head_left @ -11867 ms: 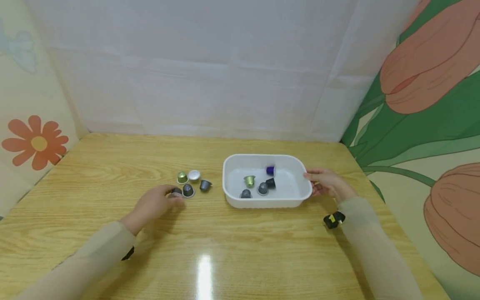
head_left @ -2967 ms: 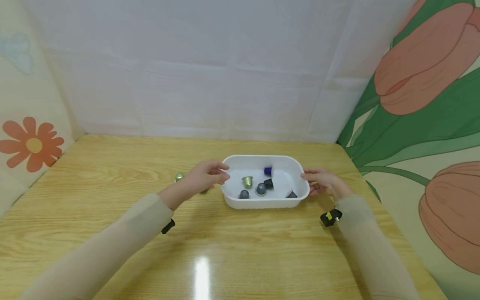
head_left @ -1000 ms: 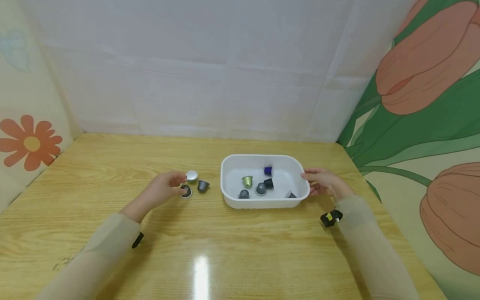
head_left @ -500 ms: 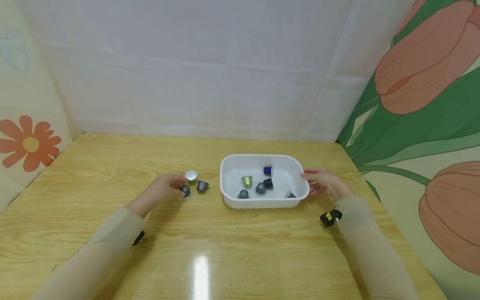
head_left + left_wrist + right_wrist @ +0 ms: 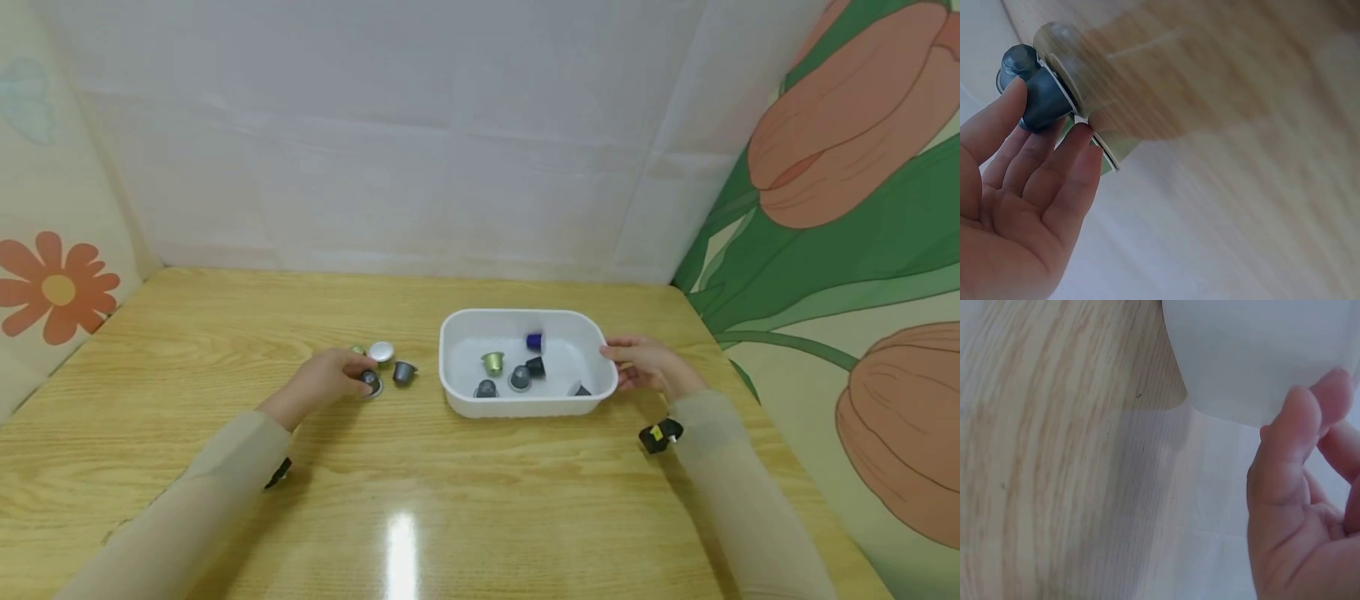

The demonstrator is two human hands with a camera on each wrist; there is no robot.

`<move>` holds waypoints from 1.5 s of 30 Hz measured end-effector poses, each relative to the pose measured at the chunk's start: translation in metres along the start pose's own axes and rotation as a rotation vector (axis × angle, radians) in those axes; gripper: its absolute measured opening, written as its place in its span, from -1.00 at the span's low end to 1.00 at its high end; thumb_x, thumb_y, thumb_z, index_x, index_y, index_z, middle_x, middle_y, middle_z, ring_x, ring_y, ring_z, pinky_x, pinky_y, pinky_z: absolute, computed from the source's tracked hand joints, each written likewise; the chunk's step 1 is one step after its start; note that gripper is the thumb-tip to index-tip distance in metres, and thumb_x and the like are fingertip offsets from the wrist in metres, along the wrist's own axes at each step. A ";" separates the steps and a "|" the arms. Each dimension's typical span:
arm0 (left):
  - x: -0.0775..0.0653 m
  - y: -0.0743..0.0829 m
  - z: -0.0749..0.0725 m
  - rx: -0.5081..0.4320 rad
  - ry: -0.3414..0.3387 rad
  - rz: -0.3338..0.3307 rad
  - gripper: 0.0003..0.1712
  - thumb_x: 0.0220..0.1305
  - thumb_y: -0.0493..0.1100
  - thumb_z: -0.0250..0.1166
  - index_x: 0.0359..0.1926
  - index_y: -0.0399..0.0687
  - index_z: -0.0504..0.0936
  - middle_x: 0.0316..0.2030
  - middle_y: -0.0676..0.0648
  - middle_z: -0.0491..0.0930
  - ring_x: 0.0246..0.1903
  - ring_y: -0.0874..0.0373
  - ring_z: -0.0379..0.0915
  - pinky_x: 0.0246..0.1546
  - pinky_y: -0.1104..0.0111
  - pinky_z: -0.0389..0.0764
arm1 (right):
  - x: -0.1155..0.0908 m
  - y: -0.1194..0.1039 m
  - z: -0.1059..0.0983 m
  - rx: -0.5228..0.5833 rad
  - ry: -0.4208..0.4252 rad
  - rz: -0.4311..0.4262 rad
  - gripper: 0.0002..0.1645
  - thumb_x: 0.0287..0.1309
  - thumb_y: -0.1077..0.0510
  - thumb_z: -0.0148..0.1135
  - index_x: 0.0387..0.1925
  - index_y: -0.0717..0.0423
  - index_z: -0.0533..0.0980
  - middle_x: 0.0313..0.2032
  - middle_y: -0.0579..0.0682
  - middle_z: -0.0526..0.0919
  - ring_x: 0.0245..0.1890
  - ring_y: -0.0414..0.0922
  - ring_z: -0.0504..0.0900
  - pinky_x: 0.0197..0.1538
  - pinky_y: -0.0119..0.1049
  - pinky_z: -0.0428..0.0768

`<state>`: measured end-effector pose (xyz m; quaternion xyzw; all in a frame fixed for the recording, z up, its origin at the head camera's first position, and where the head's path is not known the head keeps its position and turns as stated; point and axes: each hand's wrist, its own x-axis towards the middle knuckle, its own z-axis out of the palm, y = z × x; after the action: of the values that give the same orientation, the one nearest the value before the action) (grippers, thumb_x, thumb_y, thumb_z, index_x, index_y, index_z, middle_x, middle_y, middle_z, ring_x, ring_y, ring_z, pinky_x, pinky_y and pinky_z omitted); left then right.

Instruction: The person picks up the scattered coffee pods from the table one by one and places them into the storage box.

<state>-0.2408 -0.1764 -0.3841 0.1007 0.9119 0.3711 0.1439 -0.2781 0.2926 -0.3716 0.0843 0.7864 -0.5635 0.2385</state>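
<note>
"What's just changed?"
"A second ago the left hand's (image 5: 322,385) fingers stood apart; now thumb and fingertips pinch a dark capsule (image 5: 371,382). So that one looks secured, though apparently not lifted off the table (image 5: 480,500)."
"Where exactly?"
"Left of the white box (image 5: 517,408), near a tipped grey capsule (image 5: 403,372). The right hand (image 5: 651,364) has its grip around the box's right rim."
"And the surroundings?"
"Glossy wood grain catching a bright reflection, creased white cloth (image 5: 390,150) behind, a tulip-printed panel (image 5: 825,250) at the right."
</note>
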 end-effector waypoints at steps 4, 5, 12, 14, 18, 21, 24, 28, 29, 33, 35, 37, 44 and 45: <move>-0.002 -0.001 -0.001 -0.006 0.008 0.015 -0.50 0.22 -0.30 0.35 0.16 -0.39 0.52 0.15 -0.42 0.46 0.18 -0.31 0.34 0.14 -0.08 0.44 | -0.001 -0.001 0.002 0.001 -0.005 -0.003 -0.33 0.42 0.10 0.05 0.40 0.34 0.12 -0.35 -0.03 0.54 -0.51 -0.19 0.55 -0.40 -0.38 0.60; -0.003 -0.001 -0.001 -0.007 0.010 0.020 -0.51 0.22 -0.30 0.36 0.16 -0.39 0.52 0.14 -0.42 0.47 0.18 -0.31 0.35 0.13 -0.07 0.45 | -0.002 -0.001 0.002 0.003 -0.006 -0.003 -0.32 0.42 0.10 0.06 0.40 0.34 0.12 -0.35 -0.04 0.54 -0.51 -0.19 0.55 -0.40 -0.38 0.61; -0.007 0.003 -0.004 -0.016 0.010 -0.006 -0.50 0.25 -0.23 0.35 0.17 -0.34 0.53 0.13 -0.38 0.50 0.15 -0.29 0.38 0.09 -0.07 0.47 | -0.002 0.000 0.003 0.012 -0.019 -0.011 -0.32 0.42 0.12 0.05 0.40 0.36 0.10 -0.37 -0.04 0.53 -0.53 -0.20 0.53 -0.41 -0.39 0.60; -0.008 0.005 -0.005 -0.021 0.006 -0.022 -0.49 0.26 -0.19 0.35 0.18 -0.32 0.52 0.13 -0.37 0.50 0.15 -0.30 0.37 0.09 -0.09 0.46 | -0.002 0.000 0.003 0.017 -0.020 -0.012 -0.32 0.42 0.12 0.04 0.40 0.36 0.10 -0.38 -0.04 0.53 -0.53 -0.20 0.53 -0.42 -0.39 0.60; -0.009 0.010 -0.006 -0.026 -0.005 -0.033 -0.46 0.27 -0.13 0.34 0.20 -0.30 0.51 0.13 -0.37 0.50 0.16 -0.31 0.35 0.09 -0.13 0.44 | -0.002 0.000 0.004 0.022 -0.020 -0.011 -0.33 0.43 0.12 0.04 0.40 0.36 0.10 -0.39 -0.05 0.53 -0.54 -0.21 0.53 -0.43 -0.40 0.60; -0.009 0.014 -0.005 -0.045 -0.012 -0.024 -0.45 0.28 -0.10 0.34 0.20 -0.29 0.51 0.12 -0.35 0.51 0.16 -0.30 0.36 0.11 -0.14 0.42 | -0.002 0.000 0.004 0.019 -0.019 -0.011 -0.32 0.42 0.12 0.04 0.40 0.36 0.10 -0.39 -0.05 0.53 -0.54 -0.21 0.53 -0.43 -0.40 0.60; -0.007 0.016 -0.005 -0.086 -0.028 -0.010 -0.45 0.27 -0.10 0.35 0.20 -0.29 0.51 0.07 -0.30 0.57 0.12 -0.23 0.42 0.06 -0.08 0.48 | -0.002 0.000 0.003 0.018 -0.021 -0.011 -0.32 0.42 0.12 0.04 0.41 0.36 0.10 -0.40 -0.05 0.53 -0.54 -0.21 0.53 -0.43 -0.40 0.60; -0.005 0.021 -0.005 -0.129 -0.057 -0.014 -0.44 0.28 -0.09 0.34 0.22 -0.28 0.50 0.05 -0.25 0.60 0.07 -0.16 0.47 -0.01 0.03 0.55 | -0.001 0.001 0.003 0.016 -0.019 -0.012 -0.32 0.42 0.12 0.05 0.41 0.36 0.10 -0.41 -0.05 0.53 -0.55 -0.21 0.52 -0.43 -0.40 0.59; -0.005 0.022 -0.006 -0.136 -0.058 -0.016 -0.44 0.28 -0.10 0.35 0.22 -0.28 0.50 0.05 -0.25 0.60 0.06 -0.15 0.48 -0.03 0.05 0.55 | -0.002 0.001 0.002 0.019 -0.019 -0.012 -0.32 0.42 0.12 0.05 0.40 0.36 0.11 -0.41 -0.05 0.53 -0.55 -0.21 0.52 -0.44 -0.40 0.59; -0.004 0.029 -0.007 -0.143 -0.079 -0.003 -0.42 0.29 -0.09 0.33 0.24 -0.28 0.48 0.10 -0.26 0.56 0.10 -0.16 0.45 0.01 0.04 0.54 | -0.002 0.001 0.001 0.025 -0.021 -0.015 -0.32 0.43 0.11 0.05 0.41 0.35 0.11 -0.42 -0.06 0.53 -0.55 -0.21 0.52 -0.43 -0.40 0.59; -0.003 0.032 -0.008 -0.152 -0.091 0.005 -0.41 0.29 -0.08 0.34 0.25 -0.28 0.47 0.11 -0.24 0.56 0.11 -0.15 0.45 0.03 0.04 0.54 | -0.002 0.001 0.001 0.022 -0.021 -0.016 -0.32 0.43 0.11 0.04 0.41 0.35 0.11 -0.42 -0.06 0.53 -0.55 -0.21 0.53 -0.43 -0.40 0.60; -0.002 0.034 -0.008 -0.164 -0.108 0.020 -0.39 0.29 -0.08 0.33 0.26 -0.29 0.45 0.12 -0.23 0.56 0.11 -0.14 0.46 0.06 0.04 0.53 | -0.002 0.001 0.000 0.018 -0.023 -0.016 -0.32 0.43 0.11 0.04 0.41 0.35 0.10 -0.41 -0.06 0.52 -0.54 -0.21 0.53 -0.42 -0.40 0.60; 0.001 0.044 -0.008 -0.207 -0.139 0.039 -0.40 0.31 -0.11 0.31 0.28 -0.29 0.43 0.10 -0.20 0.58 0.09 -0.08 0.49 0.07 0.10 0.54 | -0.002 0.000 0.001 0.018 -0.013 -0.004 -0.33 0.43 0.11 0.04 0.41 0.32 0.12 -0.38 -0.04 0.51 -0.53 -0.20 0.52 -0.42 -0.40 0.59; 0.001 0.046 -0.008 -0.215 -0.145 0.042 -0.41 0.32 -0.12 0.30 0.29 -0.29 0.43 0.11 -0.20 0.57 0.09 -0.08 0.48 0.08 0.10 0.54 | -0.002 -0.001 0.001 0.016 -0.015 -0.007 -0.33 0.43 0.11 0.04 0.41 0.33 0.11 -0.38 -0.05 0.51 -0.53 -0.20 0.52 -0.42 -0.40 0.59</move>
<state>-0.2411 -0.1489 -0.3462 0.1303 0.8518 0.4614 0.2114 -0.2762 0.2919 -0.3704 0.0790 0.7804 -0.5712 0.2417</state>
